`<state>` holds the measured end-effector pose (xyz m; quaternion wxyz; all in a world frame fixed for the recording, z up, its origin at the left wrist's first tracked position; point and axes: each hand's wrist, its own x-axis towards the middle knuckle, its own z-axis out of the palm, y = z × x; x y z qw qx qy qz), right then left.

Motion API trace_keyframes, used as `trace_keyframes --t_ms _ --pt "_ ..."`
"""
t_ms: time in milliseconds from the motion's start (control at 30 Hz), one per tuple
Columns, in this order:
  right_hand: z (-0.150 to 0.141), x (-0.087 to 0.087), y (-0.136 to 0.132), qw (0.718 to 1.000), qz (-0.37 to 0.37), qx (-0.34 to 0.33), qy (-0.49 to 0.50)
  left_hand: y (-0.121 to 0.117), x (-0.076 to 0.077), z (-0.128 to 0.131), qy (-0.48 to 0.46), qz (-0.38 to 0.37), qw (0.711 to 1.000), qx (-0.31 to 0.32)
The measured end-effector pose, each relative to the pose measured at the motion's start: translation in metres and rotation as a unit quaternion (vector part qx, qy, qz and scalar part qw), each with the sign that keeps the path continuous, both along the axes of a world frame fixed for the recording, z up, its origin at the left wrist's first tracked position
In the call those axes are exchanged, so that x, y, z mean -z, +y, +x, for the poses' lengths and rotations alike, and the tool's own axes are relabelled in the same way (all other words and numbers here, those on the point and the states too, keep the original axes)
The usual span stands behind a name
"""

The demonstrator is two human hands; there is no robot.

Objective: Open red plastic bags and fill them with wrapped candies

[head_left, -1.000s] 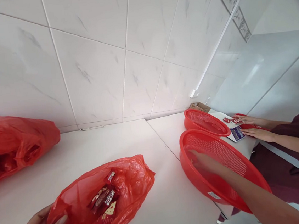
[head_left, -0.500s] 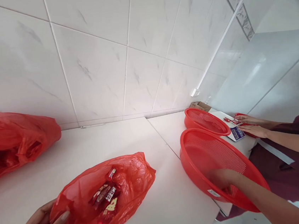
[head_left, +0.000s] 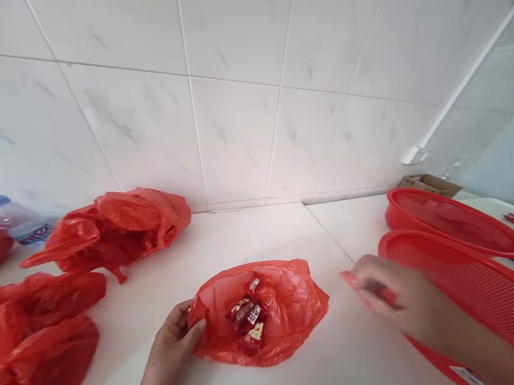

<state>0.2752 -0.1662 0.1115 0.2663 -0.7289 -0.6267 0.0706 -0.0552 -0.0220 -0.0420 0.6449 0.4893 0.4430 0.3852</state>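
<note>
Since the earlier frames the view has swung left, and the right hand (head_left: 394, 297) has come out of the near red mesh basket (head_left: 488, 294) toward the open bag.

At far left a capped water bottle (head_left: 16, 221) lies against the tiled wall (head_left: 228, 97), beside several crumpled red plastic bags (head_left: 109, 229) bunched on the white counter (head_left: 252, 233). The left hand (head_left: 174, 339) pinches the left rim of the open red plastic bag (head_left: 292, 311), thumb on top, fingers curled beneath, keeping its mouth spread. Inside lie a few red-wrapped candies (head_left: 247, 319), their long axes running roughly away from the person. They sit just right of the left fingers and well left of the right hand, so the left hand is nearer. The right hand is blurred, fingers curled, with something red at the fingertips; whether it grips that cannot be told. Behind the near basket sits a second red mesh basket (head_left: 453, 221); both look empty where visible. A small cardboard box (head_left: 428, 182) stands behind them.
</note>
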Motion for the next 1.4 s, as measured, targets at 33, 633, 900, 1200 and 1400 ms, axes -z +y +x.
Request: trace_keyframes --t_ms 33,633,900,1200,1400 --pt "-0.016 0.004 0.007 0.997 -0.021 -0.071 -0.014 -0.001 -0.001 0.0 -0.001 0.001 1.0 0.006" --pt "-0.035 0.113 0.024 0.988 0.126 0.082 -0.037 -0.02 -0.017 -0.009 0.271 0.368 0.877 -0.148" --pt "-0.038 0.123 0.031 0.986 0.127 0.075 -0.08 -0.03 -0.041 0.01 0.578 0.299 0.753 0.093" --pt "-0.039 0.077 0.049 0.947 0.063 0.014 0.315 -0.01 -0.067 -0.005 0.315 0.242 0.916 -0.046" --pt "-0.035 0.038 0.063 0.795 0.271 0.058 0.54 -0.01 -0.13 0.0 -0.034 0.28 0.949 -0.141"
